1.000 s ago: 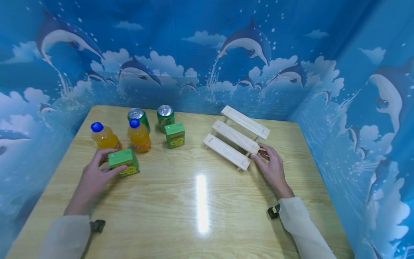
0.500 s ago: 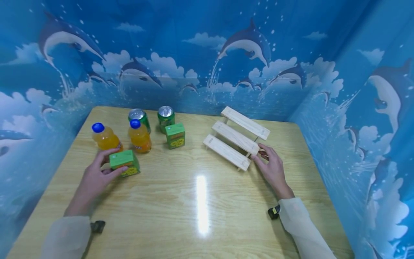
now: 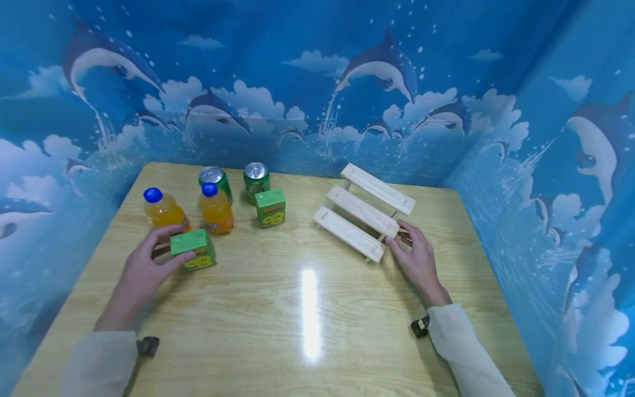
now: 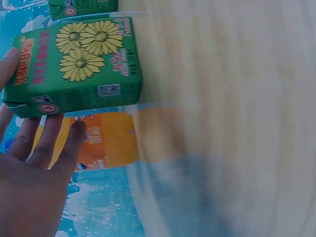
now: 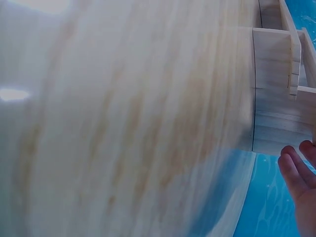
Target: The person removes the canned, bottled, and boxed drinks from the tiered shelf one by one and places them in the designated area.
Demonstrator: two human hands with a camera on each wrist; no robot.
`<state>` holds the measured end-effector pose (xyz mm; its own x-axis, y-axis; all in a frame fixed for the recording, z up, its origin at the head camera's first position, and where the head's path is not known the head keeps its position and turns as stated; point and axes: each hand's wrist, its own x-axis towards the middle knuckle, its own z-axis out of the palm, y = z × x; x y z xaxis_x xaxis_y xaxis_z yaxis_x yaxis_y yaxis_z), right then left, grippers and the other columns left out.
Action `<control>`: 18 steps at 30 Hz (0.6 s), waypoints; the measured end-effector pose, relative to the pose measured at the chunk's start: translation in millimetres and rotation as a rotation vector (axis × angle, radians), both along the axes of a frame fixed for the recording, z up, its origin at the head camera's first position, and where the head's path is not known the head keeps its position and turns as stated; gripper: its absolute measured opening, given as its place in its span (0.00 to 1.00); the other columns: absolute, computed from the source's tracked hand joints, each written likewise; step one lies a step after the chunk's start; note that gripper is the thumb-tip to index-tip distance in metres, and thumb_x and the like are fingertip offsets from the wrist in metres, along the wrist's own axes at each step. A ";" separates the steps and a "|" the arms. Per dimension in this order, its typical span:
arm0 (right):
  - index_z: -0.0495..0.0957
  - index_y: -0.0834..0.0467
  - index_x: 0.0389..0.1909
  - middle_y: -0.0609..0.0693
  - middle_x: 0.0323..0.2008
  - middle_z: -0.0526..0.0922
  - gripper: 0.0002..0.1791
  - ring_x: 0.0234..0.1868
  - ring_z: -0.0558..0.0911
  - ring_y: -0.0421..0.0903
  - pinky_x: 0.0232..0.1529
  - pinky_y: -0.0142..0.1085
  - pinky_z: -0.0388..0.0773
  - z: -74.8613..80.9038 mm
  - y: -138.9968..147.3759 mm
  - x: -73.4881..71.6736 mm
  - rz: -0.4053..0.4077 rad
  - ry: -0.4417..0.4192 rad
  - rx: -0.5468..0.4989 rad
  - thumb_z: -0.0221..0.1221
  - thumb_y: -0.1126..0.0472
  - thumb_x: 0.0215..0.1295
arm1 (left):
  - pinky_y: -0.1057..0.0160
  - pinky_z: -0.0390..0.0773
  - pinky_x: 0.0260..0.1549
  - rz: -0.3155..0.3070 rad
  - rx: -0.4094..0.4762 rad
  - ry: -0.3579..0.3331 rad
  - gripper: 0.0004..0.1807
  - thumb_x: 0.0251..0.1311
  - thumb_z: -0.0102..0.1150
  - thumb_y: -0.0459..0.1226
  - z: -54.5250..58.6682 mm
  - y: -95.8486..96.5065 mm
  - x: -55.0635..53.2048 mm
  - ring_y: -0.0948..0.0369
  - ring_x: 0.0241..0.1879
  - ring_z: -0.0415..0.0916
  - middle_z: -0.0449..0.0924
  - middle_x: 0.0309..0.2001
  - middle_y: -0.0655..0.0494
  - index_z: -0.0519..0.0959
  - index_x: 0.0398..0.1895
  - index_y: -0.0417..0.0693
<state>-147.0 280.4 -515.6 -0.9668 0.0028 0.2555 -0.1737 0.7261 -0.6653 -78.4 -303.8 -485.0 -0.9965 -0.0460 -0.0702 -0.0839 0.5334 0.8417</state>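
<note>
On the left of the table, my left hand (image 3: 146,267) holds a green drink carton (image 3: 197,251) with yellow flowers, thumb across its front and fingers behind. The carton (image 4: 94,64) stands upright in the left wrist view, the thumb lying over one end. An orange soda bottle (image 4: 106,140) is close behind the fingers. At the right, my right hand (image 3: 416,259) grips the near right end of a three-step wooden display rack (image 3: 362,209). In the right wrist view its fingertips (image 5: 291,170) are beside the rack's side (image 5: 281,118); the thumb is out of sight.
Two orange soda bottles with blue caps, one at the left (image 3: 166,212) and one nearer the middle (image 3: 217,212), stand behind the held carton. Two green cans and a second green carton (image 3: 271,209) stand nearby. A dolphin-print curtain (image 3: 297,82) encloses the table (image 3: 258,331).
The head view shifts very slightly. Both hands, the carton and the wooden rack stay essentially where they were.
</note>
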 end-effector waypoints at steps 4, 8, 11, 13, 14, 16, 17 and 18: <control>0.72 0.60 0.77 0.65 0.68 0.80 0.34 0.62 0.86 0.66 0.63 0.60 0.85 -0.8 -0.6 0.5 0.000 0.016 0.003 0.69 0.52 0.77 | 0.23 0.68 0.70 -0.003 -0.004 0.048 0.41 0.74 0.68 0.54 7.1 2.0 0.3 0.36 0.76 0.65 0.67 0.80 0.41 0.64 0.82 0.49; 0.74 0.61 0.76 0.65 0.67 0.81 0.32 0.62 0.85 0.65 0.64 0.59 0.85 -0.1 -1.1 0.7 0.001 0.037 -0.006 0.68 0.53 0.77 | 0.25 0.66 0.72 -0.007 -0.015 0.065 0.40 0.75 0.66 0.56 14.4 5.0 -0.6 0.40 0.77 0.66 0.71 0.79 0.44 0.66 0.81 0.49; 0.75 0.61 0.74 0.64 0.67 0.81 0.30 0.63 0.85 0.64 0.65 0.58 0.84 2.7 -1.3 0.7 -0.008 0.051 -0.012 0.67 0.54 0.78 | 0.28 0.66 0.73 -0.007 -0.026 0.064 0.40 0.75 0.64 0.59 20.5 8.3 -2.1 0.43 0.76 0.67 0.73 0.77 0.47 0.67 0.81 0.50; 0.76 0.61 0.73 0.64 0.67 0.81 0.29 0.63 0.85 0.64 0.66 0.58 0.84 5.0 -1.0 0.8 -0.016 0.061 -0.016 0.67 0.54 0.77 | 0.28 0.66 0.73 -0.011 -0.029 0.070 0.40 0.76 0.63 0.59 25.0 11.0 -3.0 0.43 0.76 0.68 0.73 0.77 0.47 0.67 0.81 0.50; 0.77 0.61 0.72 0.64 0.67 0.81 0.28 0.63 0.85 0.64 0.66 0.57 0.84 6.4 -0.8 0.7 -0.021 0.068 -0.017 0.67 0.54 0.77 | 0.28 0.66 0.73 -0.013 -0.037 0.073 0.39 0.76 0.63 0.59 27.5 12.3 -3.4 0.43 0.76 0.69 0.73 0.77 0.47 0.67 0.81 0.51; 0.78 0.62 0.71 0.64 0.66 0.82 0.27 0.63 0.84 0.64 0.67 0.57 0.84 9.1 0.0 0.4 -0.030 0.086 -0.028 0.67 0.55 0.77 | 0.29 0.67 0.73 -0.021 -0.053 0.088 0.38 0.77 0.62 0.58 32.5 14.8 -4.4 0.43 0.75 0.70 0.74 0.77 0.47 0.68 0.81 0.52; 0.78 0.62 0.70 0.64 0.66 0.82 0.26 0.63 0.85 0.64 0.67 0.57 0.83 10.4 0.6 0.1 -0.035 0.096 -0.033 0.66 0.56 0.77 | 0.29 0.68 0.73 -0.028 -0.057 0.102 0.37 0.77 0.62 0.57 34.9 15.9 -5.0 0.43 0.75 0.70 0.74 0.77 0.47 0.68 0.81 0.52; 0.79 0.63 0.70 0.64 0.65 0.82 0.25 0.63 0.84 0.64 0.68 0.56 0.83 11.7 1.1 -0.2 -0.039 0.107 -0.038 0.66 0.57 0.78 | 0.30 0.68 0.73 -0.033 -0.063 0.115 0.36 0.78 0.62 0.56 37.5 17.2 -5.7 0.43 0.74 0.71 0.75 0.76 0.47 0.68 0.81 0.52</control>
